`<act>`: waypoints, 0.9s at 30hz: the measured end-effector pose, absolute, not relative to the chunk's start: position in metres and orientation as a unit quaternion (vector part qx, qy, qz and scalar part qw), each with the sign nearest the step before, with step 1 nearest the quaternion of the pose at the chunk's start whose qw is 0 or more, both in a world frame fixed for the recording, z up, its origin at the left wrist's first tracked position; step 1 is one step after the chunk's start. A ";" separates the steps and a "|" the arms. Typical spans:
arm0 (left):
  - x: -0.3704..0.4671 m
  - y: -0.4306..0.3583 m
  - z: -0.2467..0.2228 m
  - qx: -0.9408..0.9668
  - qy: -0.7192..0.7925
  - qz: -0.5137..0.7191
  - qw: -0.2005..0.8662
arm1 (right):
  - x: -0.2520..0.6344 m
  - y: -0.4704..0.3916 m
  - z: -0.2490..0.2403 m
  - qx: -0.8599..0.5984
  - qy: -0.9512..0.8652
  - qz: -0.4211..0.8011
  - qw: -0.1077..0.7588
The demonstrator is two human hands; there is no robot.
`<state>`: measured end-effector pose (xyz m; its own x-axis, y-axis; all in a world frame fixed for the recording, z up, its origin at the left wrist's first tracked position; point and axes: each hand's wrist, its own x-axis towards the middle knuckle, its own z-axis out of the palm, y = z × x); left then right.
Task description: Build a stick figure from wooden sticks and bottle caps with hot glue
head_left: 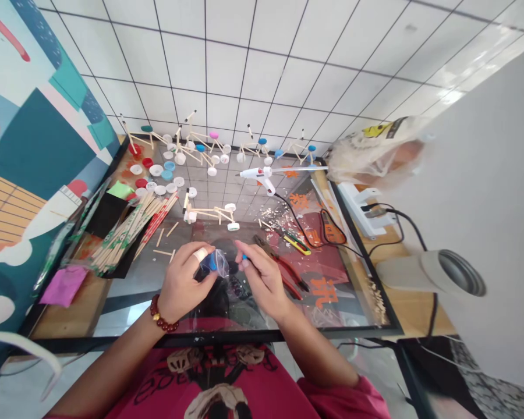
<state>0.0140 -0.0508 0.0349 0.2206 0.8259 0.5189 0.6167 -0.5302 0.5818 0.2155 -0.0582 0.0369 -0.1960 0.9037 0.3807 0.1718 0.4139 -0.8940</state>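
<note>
Our left hand [187,280] pinched a small clear bag [221,263] with blue stuff [212,262] inside; our right hand [262,273] held a small blue piece [244,256] beside it, both above the glass-topped table [126,302].

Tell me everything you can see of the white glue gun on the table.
The white glue gun looks like plastic. It lies on the glossy glass tabletop, its dark, narrow nozzle pointing left and its handle angled toward the wearer. A long, pale, translucent stick extends from its back. A black cord leaves the handle and runs rightward. Neither the left hand nor the right hand touches it. Whether it is hot can't be told.
</note>
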 end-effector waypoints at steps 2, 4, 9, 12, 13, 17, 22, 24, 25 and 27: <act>0.014 -0.050 0.034 0.769 0.470 0.416 0.121 | 0.214 -0.060 0.035 -0.394 -0.673 0.358 0.513; 0.015 -0.049 0.033 0.768 0.472 0.416 0.119 | 0.212 -0.061 0.035 -0.405 -0.675 0.344 0.511; 0.017 -0.051 0.032 0.772 0.470 0.409 0.131 | 0.214 -0.059 0.043 -0.419 -0.728 0.300 0.452; 0.017 -0.052 0.031 0.773 0.468 0.406 0.136 | 0.215 -0.058 0.045 -0.413 -0.737 0.307 0.439; 0.017 -0.052 0.031 0.774 0.467 0.406 0.135 | 0.215 -0.057 0.045 -0.407 -0.740 0.310 0.437; 0.016 -0.051 0.031 0.792 0.454 0.395 0.108 | 0.212 -0.058 0.041 -0.413 -0.735 0.306 0.442; 0.016 -0.052 0.033 0.813 0.422 0.392 0.087 | 0.209 -0.056 0.038 -0.471 -0.695 0.340 0.424; 0.018 -0.053 0.033 0.822 0.409 0.389 0.075 | 0.208 -0.056 0.038 -0.472 -0.692 0.370 0.402; 0.019 -0.053 0.032 0.827 0.404 0.385 0.068 | 0.207 -0.056 0.038 -0.473 -0.685 0.391 0.393; 0.021 -0.055 0.031 0.834 0.398 0.377 0.062 | 0.206 -0.056 0.037 -0.484 -0.652 0.436 0.388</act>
<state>0.0207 -0.0547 0.0313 0.3985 0.7111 0.5793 0.6181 -0.6748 0.4033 0.2062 -0.0562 0.0371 -0.2300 0.9696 0.0837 0.2916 0.1507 -0.9446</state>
